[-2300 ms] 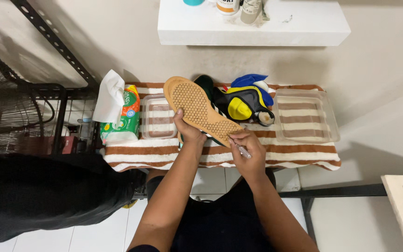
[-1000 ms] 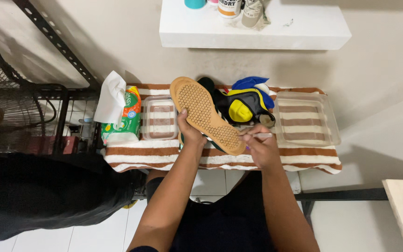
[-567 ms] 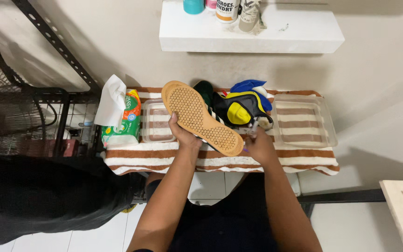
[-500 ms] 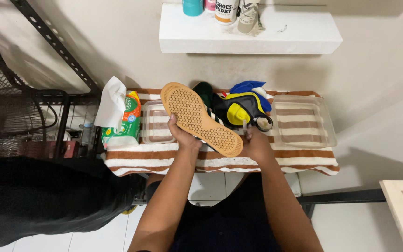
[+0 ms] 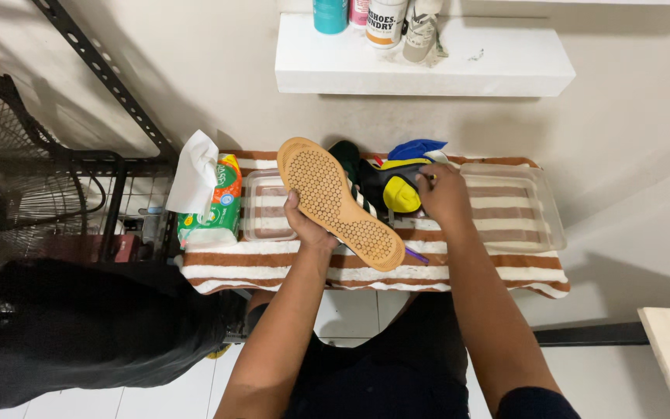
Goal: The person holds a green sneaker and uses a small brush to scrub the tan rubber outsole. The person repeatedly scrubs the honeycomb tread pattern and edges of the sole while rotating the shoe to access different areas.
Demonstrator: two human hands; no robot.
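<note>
Two clear plastic trays are lying on the brown-and-white striped towel (image 5: 366, 268): the left tray (image 5: 261, 206) is sitting behind the raised shoe, and the larger right tray (image 5: 517, 203) is lying past the right hand. A pack of wet wipes (image 5: 215, 206) with a white sheet sticking up is standing at the towel's left end, with a black metal rack (image 5: 110, 186) just beyond it. A white shelf (image 5: 428, 58) is hanging above, carrying bottles (image 5: 354, 14) (only their lower parts are showing). The person's dark-clothed lap is filling the bottom of the view.

The left hand (image 5: 308, 225) is gripping the shoe (image 5: 339, 202) from beneath, fingers curled shut around its edge, and is holding it tilted with the tan honeycomb sole facing the camera, heel low and near the towel's middle. That sole is blocking much of the left tray and the shoe's own upper. The right hand (image 5: 443, 194) is reaching into the bundle of yellow, black and blue items (image 5: 401, 178) just behind the shoe, fingers bent down onto it; whether they are actually pinching something I cannot tell. A thin purple stick (image 5: 416, 254) is lying on the towel beside the shoe's heel.

Compared with half a second ago, the right hand is sitting farther up, on the yellow bundle rather than at the shoe's heel, and the purple stick is now lying free on the towel. The left hand is holding the shoe in much the same pose.
</note>
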